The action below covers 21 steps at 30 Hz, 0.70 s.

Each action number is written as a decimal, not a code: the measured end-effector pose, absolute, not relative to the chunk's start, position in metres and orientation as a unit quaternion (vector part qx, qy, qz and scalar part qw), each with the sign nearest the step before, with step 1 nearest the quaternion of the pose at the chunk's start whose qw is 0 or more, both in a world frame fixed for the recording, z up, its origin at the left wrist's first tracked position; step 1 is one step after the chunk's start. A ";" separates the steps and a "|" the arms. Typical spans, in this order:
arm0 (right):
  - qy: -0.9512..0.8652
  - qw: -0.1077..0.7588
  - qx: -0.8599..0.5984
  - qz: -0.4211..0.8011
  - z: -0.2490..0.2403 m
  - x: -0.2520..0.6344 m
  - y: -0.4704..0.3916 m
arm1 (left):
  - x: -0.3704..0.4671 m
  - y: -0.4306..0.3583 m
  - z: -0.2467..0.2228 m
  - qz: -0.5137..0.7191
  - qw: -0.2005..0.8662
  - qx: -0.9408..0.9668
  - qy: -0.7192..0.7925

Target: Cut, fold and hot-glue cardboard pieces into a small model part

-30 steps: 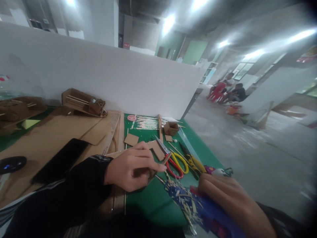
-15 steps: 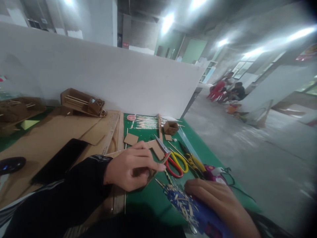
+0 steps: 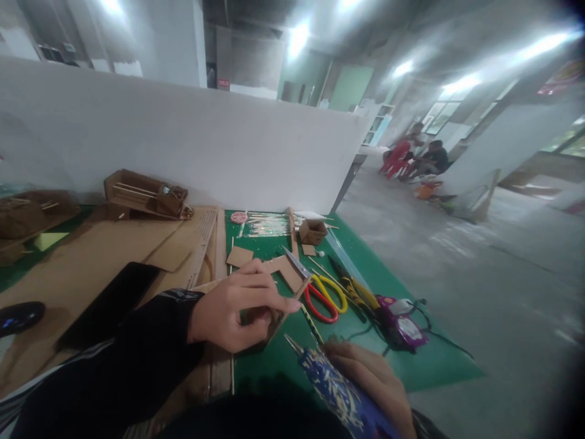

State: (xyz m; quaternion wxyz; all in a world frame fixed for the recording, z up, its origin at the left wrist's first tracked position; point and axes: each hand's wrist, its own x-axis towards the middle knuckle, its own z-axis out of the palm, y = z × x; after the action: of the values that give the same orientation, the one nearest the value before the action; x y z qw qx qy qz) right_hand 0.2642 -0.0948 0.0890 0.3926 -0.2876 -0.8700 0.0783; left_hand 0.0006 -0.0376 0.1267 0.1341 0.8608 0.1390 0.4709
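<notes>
My left hand (image 3: 237, 308) is closed on a small cardboard piece (image 3: 275, 328). Its index finger lies along the piece's upper edge, and much of the cardboard is hidden behind the hand. At the lower right, my right hand (image 3: 365, 375), slightly blurred, wraps a blue hot glue gun (image 3: 336, 390) covered in pale streaks. The gun's pointed metal tip aims up and left, below the cardboard and apart from it. Just beyond lie scissors (image 3: 326, 299) with one red and one yellow handle. A thin dark-and-yellow stick (image 3: 312, 323) slants between the hands.
Pliers (image 3: 351, 286) and a purple tape measure (image 3: 404, 329) with a cord lie to the right. Farther back are a small cardboard box (image 3: 313, 231) and bundled sticks (image 3: 269, 224). A black phone (image 3: 109, 302) rests on cardboard at left. A white partition (image 3: 205, 140) closes the back.
My right hand has shifted left and closer around the glue gun, uncovering the purple tape measure. My left hand keeps its grip on the cardboard. The whole view has shifted slightly.
</notes>
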 end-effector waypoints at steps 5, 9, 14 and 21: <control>-0.837 0.449 -0.290 0.113 0.064 0.257 -0.097 | 0.000 -0.037 0.126 0.463 0.134 0.864 0.145; -0.834 0.459 -0.272 0.142 0.063 0.252 -0.095 | -0.001 -0.037 0.126 0.459 0.136 0.865 0.148; -0.828 0.466 -0.284 0.130 0.063 0.250 -0.096 | 0.000 -0.037 0.126 0.462 0.135 0.864 0.147; -0.820 0.477 -0.294 0.120 0.063 0.249 -0.097 | 0.000 -0.037 0.125 0.455 0.137 0.867 0.147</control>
State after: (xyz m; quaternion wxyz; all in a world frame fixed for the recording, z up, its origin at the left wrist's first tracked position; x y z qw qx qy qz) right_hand 0.2489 -0.0967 0.0627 0.4768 -0.2937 -0.8197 0.1199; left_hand 0.0001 -0.0369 0.1254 0.1375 0.8674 0.1475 0.4550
